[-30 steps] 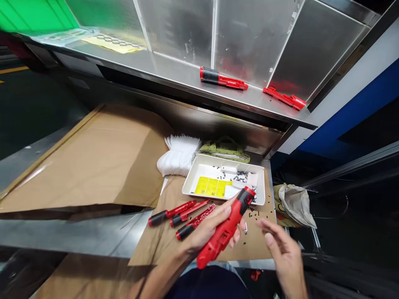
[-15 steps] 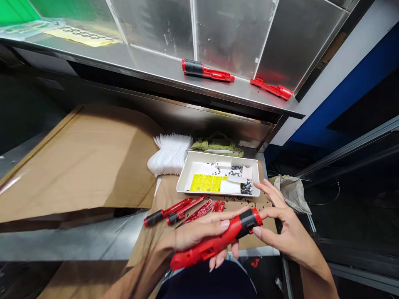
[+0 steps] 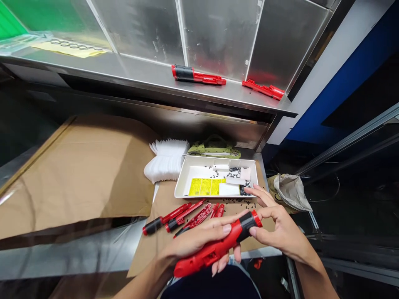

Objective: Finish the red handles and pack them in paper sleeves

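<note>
A red plastic tool casing (image 3: 204,254) with a black band and a red ring end lies slantwise across my left hand (image 3: 202,236). The thumb rests along its top, and the other fingers curl beneath it. My right hand (image 3: 280,228) pinches the ring end between thumb and index finger, its other fingers spread out. Just beyond, several red casing halves (image 3: 198,216), some with black sleeves, lie on the cardboard. Small black screws (image 3: 240,202) are scattered near my right fingers. The casing's underside is hidden by my left hand.
A white tray (image 3: 176,189) holds black screws, white pieces and yellow labels. Behind it are a white stack (image 3: 166,164) and a green pouch (image 3: 215,150). A large cardboard box (image 3: 93,170) stands left, a paper bag (image 3: 289,191) right. Two red parts (image 3: 208,79) rest on the metal shelf.
My view has shifted slightly, so the shelf and its parts appear further left. The casing stays in both hands, with the right thumb and index finger still at its ring end.
</note>
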Tool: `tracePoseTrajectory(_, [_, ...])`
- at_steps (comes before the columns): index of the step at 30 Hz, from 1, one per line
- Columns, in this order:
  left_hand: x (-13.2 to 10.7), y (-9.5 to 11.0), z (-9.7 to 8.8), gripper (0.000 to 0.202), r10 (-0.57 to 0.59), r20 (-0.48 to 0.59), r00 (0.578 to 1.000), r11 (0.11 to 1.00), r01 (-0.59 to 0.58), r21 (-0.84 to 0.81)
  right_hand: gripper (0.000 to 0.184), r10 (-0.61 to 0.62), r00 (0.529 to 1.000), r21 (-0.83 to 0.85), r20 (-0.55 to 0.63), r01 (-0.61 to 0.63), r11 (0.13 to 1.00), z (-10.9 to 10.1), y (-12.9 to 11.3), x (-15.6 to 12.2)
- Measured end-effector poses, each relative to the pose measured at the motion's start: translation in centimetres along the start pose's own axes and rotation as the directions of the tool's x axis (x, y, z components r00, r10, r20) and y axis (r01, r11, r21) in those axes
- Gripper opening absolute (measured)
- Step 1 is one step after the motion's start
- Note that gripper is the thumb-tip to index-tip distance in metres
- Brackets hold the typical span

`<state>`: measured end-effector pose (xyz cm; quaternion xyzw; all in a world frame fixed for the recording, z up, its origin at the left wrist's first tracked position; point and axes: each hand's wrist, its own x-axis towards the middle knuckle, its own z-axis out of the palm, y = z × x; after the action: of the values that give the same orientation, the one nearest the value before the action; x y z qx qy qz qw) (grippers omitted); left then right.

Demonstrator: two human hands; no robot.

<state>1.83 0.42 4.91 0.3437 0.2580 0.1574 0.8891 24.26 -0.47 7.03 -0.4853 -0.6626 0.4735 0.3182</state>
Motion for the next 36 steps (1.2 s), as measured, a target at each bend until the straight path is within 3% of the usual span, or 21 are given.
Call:
tracePoseTrajectory(17, [0.8, -0.8, -0.3, 0.065, 0.085, -0.055, 0.995, 0.995, -0.088, -0.051, 0.005, -0.055, 0.997, 0.038, -0.054, 0.057, 0.998, -0.5, 0.9, 1.0])
tracePoseTrajectory(24, [0.8, -1.2, 0.3, 0.065, 0.107, -0.163, 0.981, 0.994, -0.109, -0.004, 0.009, -0.117, 0.986, -0.133, -0.116, 0.102, 0.986, -0.3, 1.4, 1.3])
tracePoseTrajectory(30, [1.2, -1.8, 0.7, 0.06, 0.203, -0.283, 0.937, 0.973, -0.162, 0.163, 0.015, -0.15, 0.969, -0.292, -0.197, 0.088, 0.952, 0.2, 2.0, 1.5])
tracePoseTrajectory(33, [1.4, -1.7, 0.4, 0.059, 0.21, -0.256, 0.944, 0.974, -0.18, 0.136, 0.011, -0.095, 0.975, -0.27, -0.202, 0.038, 0.962, 0.3, 2.0, 1.3])
tracePoseTrajectory(36, [1.4, -1.4, -0.2, 0.06, 0.162, -0.175, 0.971, 0.987, -0.159, 0.035, 0.007, -0.024, 0.991, -0.177, -0.13, 0.0, 0.984, 0.1, 1.9, 1.0])
